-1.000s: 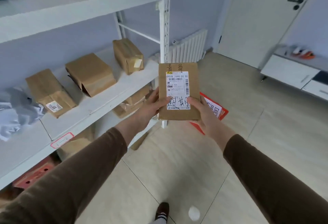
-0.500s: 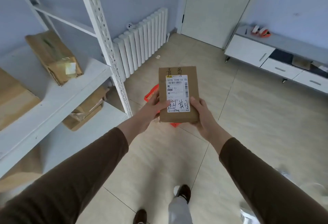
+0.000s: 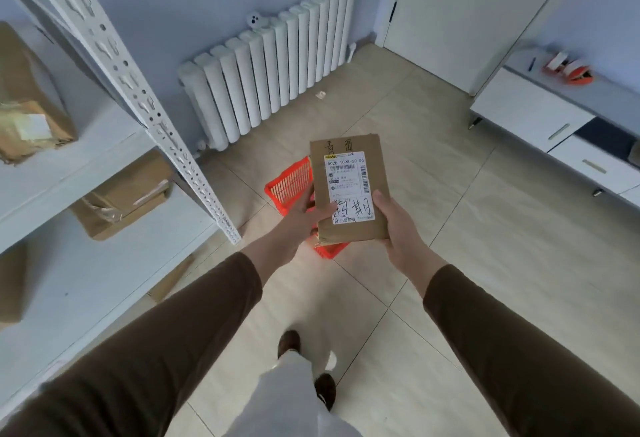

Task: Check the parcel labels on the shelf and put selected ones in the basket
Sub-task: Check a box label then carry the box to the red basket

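The parcel, a flat brown cardboard packet with a white printed label and dark handwriting above and across that label, is held up in front of the person, above the floor and directly over a red basket.

Head view: the left hand grasps the parcel's lower left edge, thumb laid across the front near the label's bottom corner, fingers hidden behind. The right hand grasps the lower right edge, thumb resting on the front beside the label, the other fingers out of sight at the back. Both arms wear brown sleeves. The parcel stands nearly upright with the label facing the camera, tilted slightly to the left at the top.

The basket sits on the tiled floor, mostly covered by the parcel and the left hand; its slatted wall shows at the left and a corner of its rim below the parcel. What lies inside cannot be made out.

To the left stands a white metal shelf with a perforated upright post. Other brown parcels lie on its levels. A white radiator stands against the blue wall behind the basket, a white door to its right. At far right is a low white cabinet with orange items on top.
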Tool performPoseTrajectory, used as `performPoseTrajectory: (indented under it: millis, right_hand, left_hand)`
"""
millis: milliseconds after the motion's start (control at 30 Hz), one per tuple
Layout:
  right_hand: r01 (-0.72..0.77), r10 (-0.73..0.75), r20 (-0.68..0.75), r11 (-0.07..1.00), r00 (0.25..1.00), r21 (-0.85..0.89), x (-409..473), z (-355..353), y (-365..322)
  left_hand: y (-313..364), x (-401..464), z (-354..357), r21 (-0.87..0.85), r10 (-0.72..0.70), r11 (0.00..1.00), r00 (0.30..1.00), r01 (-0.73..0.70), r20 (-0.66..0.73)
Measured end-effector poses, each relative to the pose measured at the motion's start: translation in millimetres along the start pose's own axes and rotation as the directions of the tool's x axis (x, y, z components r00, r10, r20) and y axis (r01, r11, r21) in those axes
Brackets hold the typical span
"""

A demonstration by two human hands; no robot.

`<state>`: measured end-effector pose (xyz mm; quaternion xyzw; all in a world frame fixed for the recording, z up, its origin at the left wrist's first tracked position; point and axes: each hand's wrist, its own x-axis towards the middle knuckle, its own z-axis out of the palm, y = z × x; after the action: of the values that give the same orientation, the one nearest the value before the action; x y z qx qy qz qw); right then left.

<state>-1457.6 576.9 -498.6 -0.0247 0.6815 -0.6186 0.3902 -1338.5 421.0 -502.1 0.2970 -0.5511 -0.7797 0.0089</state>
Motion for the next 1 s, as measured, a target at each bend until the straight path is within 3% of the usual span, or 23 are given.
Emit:
performPoseTrajectory:
  millis: [300, 567, 1000]
  right_hand:
    - [-0.143, 0.139, -0.057, 0.987, 0.989, -0.074, 153.7, -6.1, -21.3]
    - [-0.249, 0.253, 0.007, 0.955, 0.967, -0.159, 263.7, -22.7, -18.4]
    - [-0.308, 0.431, 0.173, 0.824, 0.886, -0.475, 475.3, -43.6, 134.9]
  left_hand:
    - [-11.0, 133.6, -15.2, -0.186, -0.117, 0.979, 0.973, 0.08, -0.197]
    - [-45.8, 236.2, -15.2, -0.26, -0.227, 0.955, 0.919, 0.144, -0.323]
    - [-212.8, 390.1, -29.5, -0.434, -0.389, 0.887, 0.766, 0.159, -0.512]
